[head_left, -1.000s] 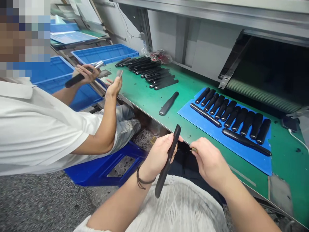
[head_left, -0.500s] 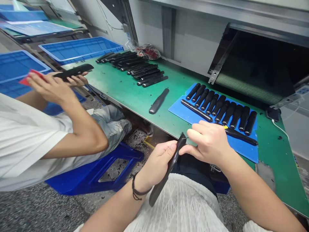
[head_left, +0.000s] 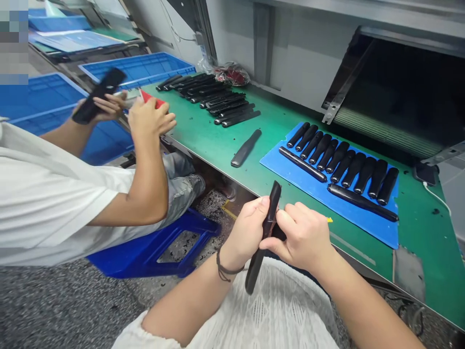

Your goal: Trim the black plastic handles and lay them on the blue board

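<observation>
My left hand [head_left: 250,228] is wrapped around a long black plastic handle [head_left: 255,269], which slants upward in front of my white top. Close against its right side, my right hand [head_left: 303,235] is closed on a thin-bladed tool with a yellow end [head_left: 330,219]; the fingers hide most of it. The thin blade meets the handle near its middle, and my right thumb is pressed to the handle below that. Ahead on the green table [head_left: 203,140], one similar black handle [head_left: 246,148] lies by itself.
A blue sheet [head_left: 279,165] bears a row of black handles [head_left: 339,157]. More handles [head_left: 207,92] lie piled at the back left. At left, a co-worker [head_left: 109,203] holds a black part [head_left: 100,96] and something red [head_left: 150,98]. A phone [head_left: 426,173] with a cable lies far right.
The blade has moved down the handle from its upper end to nearer its middle, and the handle stands steeper. The co-worker's red item has moved right, away from their black part.
</observation>
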Available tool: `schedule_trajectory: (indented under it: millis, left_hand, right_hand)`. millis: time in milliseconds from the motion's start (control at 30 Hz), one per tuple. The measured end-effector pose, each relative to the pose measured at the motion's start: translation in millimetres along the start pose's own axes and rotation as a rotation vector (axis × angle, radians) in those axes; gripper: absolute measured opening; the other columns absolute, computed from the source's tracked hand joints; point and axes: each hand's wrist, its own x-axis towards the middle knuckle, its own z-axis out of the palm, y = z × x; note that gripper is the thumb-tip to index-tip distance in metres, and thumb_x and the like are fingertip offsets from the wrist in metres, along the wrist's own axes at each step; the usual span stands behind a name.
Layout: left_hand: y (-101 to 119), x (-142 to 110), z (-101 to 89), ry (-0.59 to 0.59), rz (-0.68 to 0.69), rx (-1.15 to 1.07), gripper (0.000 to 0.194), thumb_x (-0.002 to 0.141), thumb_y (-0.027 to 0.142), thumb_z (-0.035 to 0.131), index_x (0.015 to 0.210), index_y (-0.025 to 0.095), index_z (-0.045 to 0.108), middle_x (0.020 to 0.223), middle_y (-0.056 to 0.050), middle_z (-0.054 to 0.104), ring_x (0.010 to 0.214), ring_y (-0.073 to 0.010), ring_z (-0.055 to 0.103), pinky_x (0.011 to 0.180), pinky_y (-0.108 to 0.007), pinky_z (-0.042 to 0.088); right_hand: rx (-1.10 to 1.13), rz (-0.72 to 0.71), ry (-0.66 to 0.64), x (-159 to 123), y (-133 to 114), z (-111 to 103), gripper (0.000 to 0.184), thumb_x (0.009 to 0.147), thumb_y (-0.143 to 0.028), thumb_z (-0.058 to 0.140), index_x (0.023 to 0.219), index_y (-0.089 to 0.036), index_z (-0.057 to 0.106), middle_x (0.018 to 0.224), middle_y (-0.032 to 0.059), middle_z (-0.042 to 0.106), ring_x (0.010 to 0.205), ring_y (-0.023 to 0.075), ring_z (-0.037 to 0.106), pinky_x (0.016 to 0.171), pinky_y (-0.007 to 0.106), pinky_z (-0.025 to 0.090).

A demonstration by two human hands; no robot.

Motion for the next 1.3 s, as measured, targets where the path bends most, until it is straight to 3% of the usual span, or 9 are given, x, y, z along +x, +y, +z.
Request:
schedule_trajectory:
  millis: [167, 467, 600, 867, 1067, 1300]
  left_hand:
    - [8, 6, 1.2, 0.076, -0.013, -0.085, 0.053, 0.092, 0.068, 0.064, 0.084, 0.016, 0.061, 0.06, 0.005, 0.042, 0.05, -0.0074, 0.033, 0.046, -0.021, 0.028]
    - [9, 13, 4.8, 0.072, -0.106, -0.243, 0.053, 0.086, 0.069, 0.071, 0.085, 0.017, 0.058, 0.053, 0.009, 0.036, 0.043, -0.0055, 0.026, 0.038, -0.018, 0.021]
    - [9, 17, 1.7, 0.132, -0.111, -0.24, 0.053, 0.087, 0.07, 0.069, 0.088, 0.018, 0.059, 0.054, 0.009, 0.038, 0.04, -0.0061, 0.03, 0.036, -0.019, 0.025]
    - [14, 26, -8.5, 0.237, -0.039, -0.298, 0.049, 0.094, 0.067, 0.063, 0.088, 0.018, 0.058, 0.051, 0.01, 0.034, 0.037, -0.0057, 0.031, 0.034, -0.017, 0.024]
    - [14, 32, -16.7, 0.307, -0.056, -0.384, 0.041, 0.103, 0.055, 0.055, 0.087, 0.017, 0.056, 0.052, 0.01, 0.032, 0.039, -0.0052, 0.026, 0.036, -0.016, 0.023]
    - [13, 37, -27.4, 0.414, -0.118, -0.534, 0.041, 0.103, 0.056, 0.055, 0.087, 0.018, 0.054, 0.053, 0.011, 0.031, 0.039, -0.0055, 0.026, 0.036, -0.016, 0.022]
  right_hand:
    - [0.047, -0.035, -0.038, -6, -12, 7, 0.068, 0.103, -0.075, 0.03, 0.072, -0.02, 0.055, 0.068, 0.0017, 0.052, 0.065, 0.0164, 0.035, 0.062, 0.034, 0.02]
    - [-0.017, -0.08, -0.013, -15, -12, 13, 0.063, 0.106, -0.069, 0.033, 0.07, -0.021, 0.055, 0.066, 0.0018, 0.05, 0.067, 0.0182, 0.034, 0.062, 0.035, 0.018]
    - [-0.011, -0.08, -0.028, -21, -16, 20, 0.063, 0.107, -0.066, 0.03, 0.067, -0.021, 0.05, 0.064, 0.0013, 0.046, 0.065, 0.018, 0.031, 0.062, 0.036, 0.017]
    - [0.097, -0.058, -0.153, -29, -29, 22, 0.075, 0.09, -0.092, 0.033, 0.07, -0.021, 0.05, 0.066, -0.0002, 0.045, 0.065, 0.0161, 0.031, 0.061, 0.034, 0.016]
    - [0.064, -0.107, -0.208, -29, -36, 21, 0.061, 0.1, -0.074, 0.043, 0.071, -0.021, 0.051, 0.067, 0.0011, 0.049, 0.067, 0.0167, 0.034, 0.062, 0.036, 0.014]
    - [-0.01, -0.143, -0.065, -31, -40, 26, 0.056, 0.104, -0.063, 0.046, 0.067, -0.022, 0.048, 0.063, 0.0004, 0.043, 0.065, 0.0174, 0.032, 0.061, 0.037, 0.015]
